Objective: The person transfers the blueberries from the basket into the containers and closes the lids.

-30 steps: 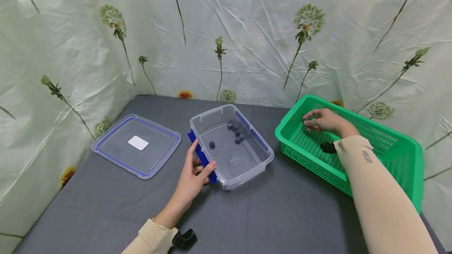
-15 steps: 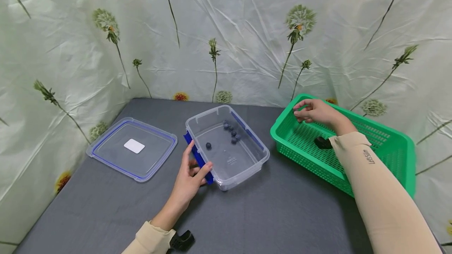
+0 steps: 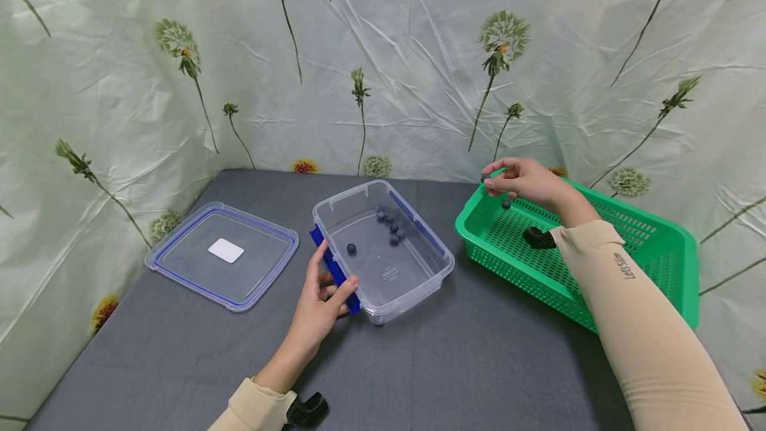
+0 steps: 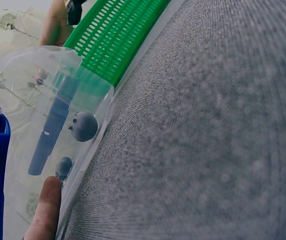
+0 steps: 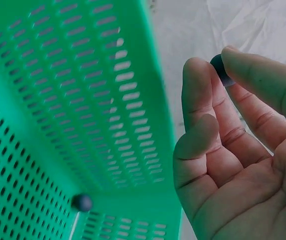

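Observation:
My right hand is over the far left corner of the green basket, pinching a blueberry between thumb and fingertips. One more blueberry lies on the basket floor below that hand. My left hand grips the left side of a clear plastic container, fingers and thumb at its blue latch flap. Inside the container are several blueberries, mostly along the far right part, with a single blueberry nearer the left wall. In the left wrist view one fingertip shows against the container's side.
A clear lid with a blue seal and a white label lies flat to the left of the container. Grey cloth covers the table. Behind it hangs a flower-printed curtain.
My right hand has risen and moved left from inside the basket to its far left rim, carrying the blueberry. The left hand still holds the container; the head view has shifted slightly.

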